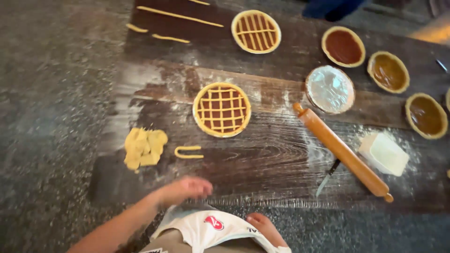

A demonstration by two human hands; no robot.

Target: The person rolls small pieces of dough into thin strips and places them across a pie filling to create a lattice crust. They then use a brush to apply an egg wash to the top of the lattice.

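A round tart with a dough lattice [221,109] sits in the middle of a dark, floured wooden board [262,154]. My left hand [185,189] hovers over the board's near edge, blurred, fingers loosely curled and holding nothing. Nearest to it are a bent dough strip [188,152] and a lump of yellow dough scraps [143,147]. My right hand [266,229] rests low against my white apron [206,228], fingers together, empty.
A wooden rolling pin [343,152] lies diagonally at right, with a small knife [327,177] beside it and a white block [384,153]. A second lattice tart [256,31], a foil tin [330,89], three filled tart shells and long dough strips [180,16] lie farther back.
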